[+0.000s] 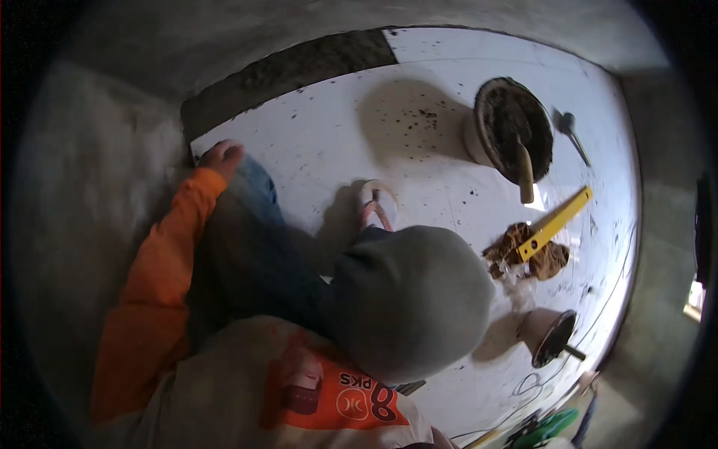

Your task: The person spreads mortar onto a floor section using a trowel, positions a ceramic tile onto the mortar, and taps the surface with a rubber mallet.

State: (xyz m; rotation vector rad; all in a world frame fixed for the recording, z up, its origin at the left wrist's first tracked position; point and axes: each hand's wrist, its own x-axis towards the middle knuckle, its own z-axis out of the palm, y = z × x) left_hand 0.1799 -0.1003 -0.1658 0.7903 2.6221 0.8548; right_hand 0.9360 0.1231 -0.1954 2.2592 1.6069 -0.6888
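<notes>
My left hand (221, 157) reaches out in an orange sleeve (161, 277) and rests on the near-left corner of a large white floor tile (336, 142), where it meets a dark strip of mortar bed (292, 71). Nothing shows in this hand. My right hand is hidden. A grey rounded cloth-covered shape (411, 299) fills the middle, above my printed shirt (329, 389). A knee in blue jeans (254, 187) sits beside the left hand. A foot in a pink flip-flop (378, 206) stands on the tile.
A bucket of dark mortar (508, 123) with a wooden tool handle stands at the far right. A small trowel (568, 131) lies beside it. Nearer are a yellow spirit level (557, 223), brown clumps (546, 260), a tipped small bucket (550, 337) and a thin cable (606, 299). Concrete walls surround.
</notes>
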